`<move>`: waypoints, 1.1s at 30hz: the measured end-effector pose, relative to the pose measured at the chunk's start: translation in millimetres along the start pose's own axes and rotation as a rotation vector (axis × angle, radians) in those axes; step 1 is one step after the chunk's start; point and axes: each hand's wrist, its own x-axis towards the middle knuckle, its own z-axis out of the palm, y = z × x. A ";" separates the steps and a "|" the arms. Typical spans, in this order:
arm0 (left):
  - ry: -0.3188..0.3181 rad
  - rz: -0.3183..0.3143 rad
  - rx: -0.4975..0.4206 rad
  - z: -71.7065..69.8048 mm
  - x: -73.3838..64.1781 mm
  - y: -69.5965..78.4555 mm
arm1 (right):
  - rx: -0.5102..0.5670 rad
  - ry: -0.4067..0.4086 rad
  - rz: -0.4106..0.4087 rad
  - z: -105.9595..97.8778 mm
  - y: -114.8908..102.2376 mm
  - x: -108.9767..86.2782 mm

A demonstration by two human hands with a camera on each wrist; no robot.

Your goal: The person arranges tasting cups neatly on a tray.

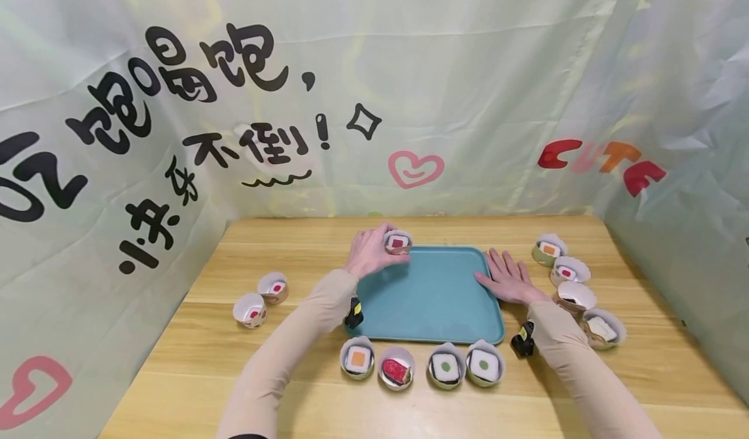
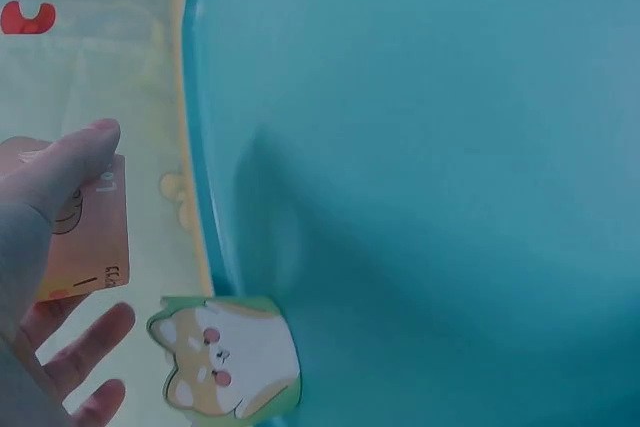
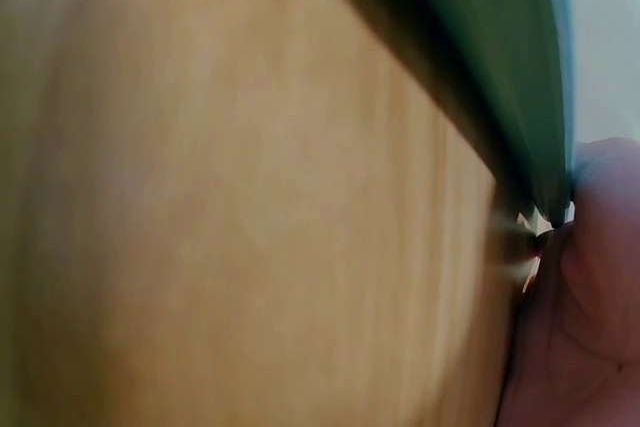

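Note:
My left hand (image 1: 370,253) holds a paper cup (image 1: 398,242) with a piece of sushi in it, over the tray's back left corner. In the left wrist view its thumb lies across the pinkish wall of that cup (image 2: 95,237). Close by, at the tray's edge, is a green cup with a dog print (image 2: 230,359), hidden in the head view. The blue tray (image 1: 430,296) has a bare floor. Against its right rim rests my right hand (image 1: 508,279), fingers straight, thumb reaching over the edge; the right wrist view shows the thumb (image 3: 605,207) touching the rim.
Several sushi cups (image 1: 447,366) stand in a row before the tray. Two more cups (image 1: 251,310) are at the left, and several others (image 1: 570,271) line the right side beside my right forearm. A printed cloth (image 1: 468,101) hangs behind the wooden table (image 1: 193,367).

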 end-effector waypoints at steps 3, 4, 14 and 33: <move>-0.012 -0.021 0.001 2.8 0.9 2.2 | -0.001 0.000 0.003 0.7 0.6 0.1; -0.017 -0.027 0.003 3.8 1.4 2.6 | -0.001 0.000 0.004 0.7 0.6 0.0; -0.055 -0.041 0.064 14.7 5.1 1.9 | 0.012 -0.002 0.003 -1.0 -3.3 -1.7; -0.113 -0.091 0.193 33.8 8.2 4.8 | -0.002 -0.004 0.007 -1.2 -3.1 -1.7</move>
